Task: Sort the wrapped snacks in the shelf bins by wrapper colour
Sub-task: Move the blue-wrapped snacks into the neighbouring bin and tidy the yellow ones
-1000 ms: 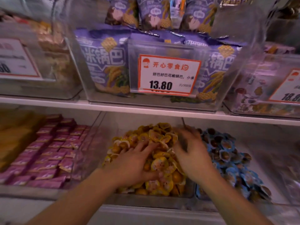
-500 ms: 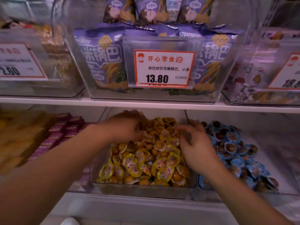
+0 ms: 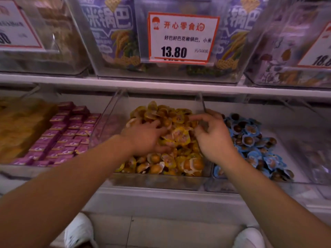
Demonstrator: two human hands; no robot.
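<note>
Yellow-wrapped snacks (image 3: 186, 163) fill the clear middle bin (image 3: 157, 182) on the lower shelf. Blue-wrapped snacks (image 3: 250, 140) lie in the bin to its right, and pink packets (image 3: 68, 133) are stacked in the bin to its left. My left hand (image 3: 143, 138) is dug into the yellow pile, fingers and thumb curled round a clump of yellow snacks. My right hand (image 3: 213, 140) hovers over the pile's right side by the divider, fingers loosely curled, the index finger reaching onto the pile. I see nothing held in it.
The upper shelf board (image 3: 161, 86) hangs low over the bins and carries clear boxes of purple bags behind a price tag (image 3: 182, 36). Tan goods (image 3: 21, 122) sit at far left. My white shoes (image 3: 78, 231) show on the floor below.
My left hand came down from the pile's back left to its middle and closed on snacks. My right hand stays at the right side. The view moved closer and tilted down.
</note>
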